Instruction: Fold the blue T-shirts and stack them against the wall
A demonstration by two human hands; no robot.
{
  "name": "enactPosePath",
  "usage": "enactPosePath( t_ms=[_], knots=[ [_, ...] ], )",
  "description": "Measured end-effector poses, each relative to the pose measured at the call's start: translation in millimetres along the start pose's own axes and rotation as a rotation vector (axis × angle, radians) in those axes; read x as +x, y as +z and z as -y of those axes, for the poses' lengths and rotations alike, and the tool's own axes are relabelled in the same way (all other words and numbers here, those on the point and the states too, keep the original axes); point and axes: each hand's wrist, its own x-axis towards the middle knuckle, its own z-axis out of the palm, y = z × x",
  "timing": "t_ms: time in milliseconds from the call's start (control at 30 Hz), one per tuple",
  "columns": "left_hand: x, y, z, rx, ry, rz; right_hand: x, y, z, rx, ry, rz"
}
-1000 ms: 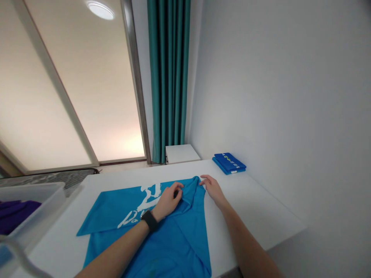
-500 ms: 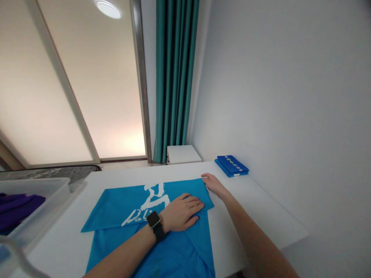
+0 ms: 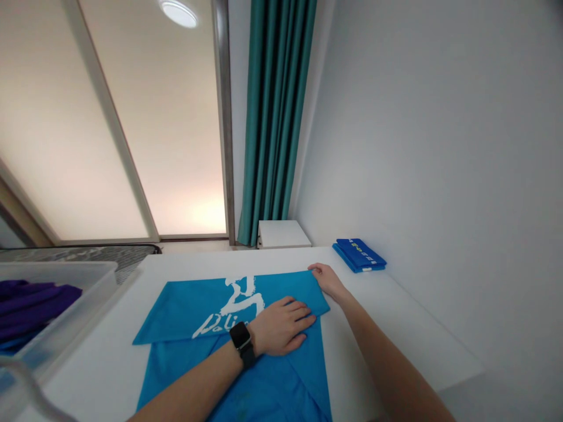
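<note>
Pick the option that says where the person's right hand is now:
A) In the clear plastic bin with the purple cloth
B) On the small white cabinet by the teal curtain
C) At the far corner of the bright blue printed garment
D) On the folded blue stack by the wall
C: the right hand lies at the far corner of the bright blue printed garment on the white table.

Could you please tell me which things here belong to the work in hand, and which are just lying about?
In use:
left hand, flat on the folded blue T-shirt
right hand, at the shirt's top corner

Lying about:
folded blue clothes
purple clothes in a plastic bin
teal curtain
</note>
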Motion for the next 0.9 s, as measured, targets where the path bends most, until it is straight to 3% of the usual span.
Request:
enactPosePath(
  t_ms=[533, 900],
  knots=[
    [-1, 4.3, 1, -0.041, -0.058, -0.001, -18, 10, -6, -0.499, -0.127, 0.06],
    [-2, 4.6, 2, -0.011, -0.056, 0.003, -34, 4, 3, -0.678, -0.121, 0.056]
  ],
)
